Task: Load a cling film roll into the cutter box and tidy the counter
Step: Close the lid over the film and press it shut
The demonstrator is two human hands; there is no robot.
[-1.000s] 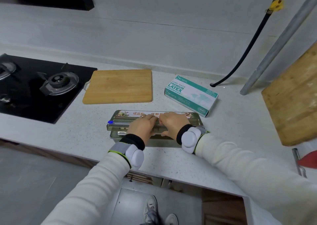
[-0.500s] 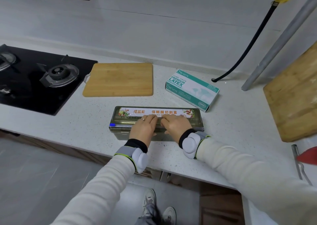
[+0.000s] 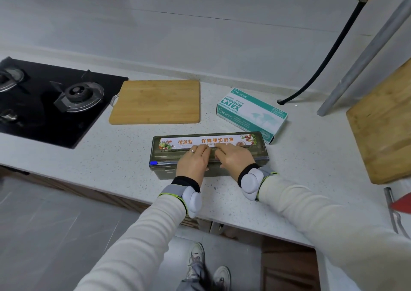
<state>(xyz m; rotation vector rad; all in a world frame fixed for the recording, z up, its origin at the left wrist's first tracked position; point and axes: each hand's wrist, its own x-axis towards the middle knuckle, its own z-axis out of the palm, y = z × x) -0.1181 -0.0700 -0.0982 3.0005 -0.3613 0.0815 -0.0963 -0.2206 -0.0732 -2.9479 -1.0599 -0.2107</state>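
Observation:
The grey-green see-through cutter box [image 3: 258, 154] lies lengthwise near the counter's front edge with its lid down. Through the lid I see the cling film roll's printed label [image 3: 184, 142]. A blue slider [image 3: 153, 163] sits at the left end of the cutter rail. My left hand [image 3: 193, 163] and my right hand [image 3: 233, 157] lie side by side on the middle of the lid. Their fingers are flat on top and their thumbs are at the front edge. They hide the middle of the rail.
A bamboo cutting board [image 3: 155, 102] lies behind the box on the left, and a latex glove box [image 3: 251, 110] behind it on the right. The black gas hob [image 3: 44, 104] is far left. At the right are a second wooden board [image 3: 382, 130], a black hose [image 3: 322, 68], a metal pipe [image 3: 367, 53], and a metal utensil [image 3: 391, 210] beside something red.
The lid, partly raised a second ago, has come down flat onto the box under both hands. The camera has tilted slightly; the hands stay on the lid's middle.

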